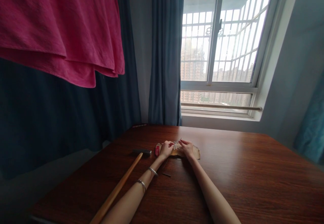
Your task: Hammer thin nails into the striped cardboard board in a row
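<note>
Both my arms reach out over a dark wooden table (240,176). My left hand (166,148) is curled closed on the left end of a flat tan piece (196,153), maybe wood or cardboard, with a pale patch in its middle. My right hand (186,147) is pinched closed at the top of that piece, holding something thin like a nail that sticks up; it is too small to name surely. A small red thing (157,149) lies just left of my left hand. Two silver bangles (146,178) sit on my left forearm.
A hammer with a long wooden handle (118,187) and dark head (141,152) lies left of my arms. A thin dark nail-like piece (166,174) lies between my forearms. Blue curtains (165,55), a barred window (220,48) and a hanging pink cloth (60,28) are behind.
</note>
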Motion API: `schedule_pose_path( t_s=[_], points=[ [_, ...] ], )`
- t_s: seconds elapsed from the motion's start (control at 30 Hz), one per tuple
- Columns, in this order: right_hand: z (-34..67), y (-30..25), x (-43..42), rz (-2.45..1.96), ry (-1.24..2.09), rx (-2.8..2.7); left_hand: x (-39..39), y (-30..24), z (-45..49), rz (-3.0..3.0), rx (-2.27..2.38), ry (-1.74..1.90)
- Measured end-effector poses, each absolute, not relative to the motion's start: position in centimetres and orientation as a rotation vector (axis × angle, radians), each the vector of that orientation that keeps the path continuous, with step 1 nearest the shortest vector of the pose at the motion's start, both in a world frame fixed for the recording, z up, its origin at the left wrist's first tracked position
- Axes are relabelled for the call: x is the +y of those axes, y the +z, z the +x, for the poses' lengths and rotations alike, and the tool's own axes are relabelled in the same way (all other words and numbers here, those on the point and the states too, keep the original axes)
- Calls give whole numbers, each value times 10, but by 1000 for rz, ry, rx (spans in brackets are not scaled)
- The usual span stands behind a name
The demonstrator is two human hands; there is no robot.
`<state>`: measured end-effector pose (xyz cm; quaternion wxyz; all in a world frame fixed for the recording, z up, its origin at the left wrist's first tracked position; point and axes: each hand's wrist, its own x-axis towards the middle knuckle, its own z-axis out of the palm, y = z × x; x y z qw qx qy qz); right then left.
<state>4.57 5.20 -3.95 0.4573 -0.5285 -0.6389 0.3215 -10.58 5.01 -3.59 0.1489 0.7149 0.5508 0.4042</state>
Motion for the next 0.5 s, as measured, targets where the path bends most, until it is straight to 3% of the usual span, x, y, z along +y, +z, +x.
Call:
schedule_pose_path(
  t_s=[0.2, 0.5],
  points=[
    [58, -15, 42, -1295, 1010, -1658, 48, -36, -107, 2026, 1533, 1205],
    [54, 26, 7, -1397, 1620, -2192, 55, -41, -106, 1862, 1509, 1242]
  ],
)
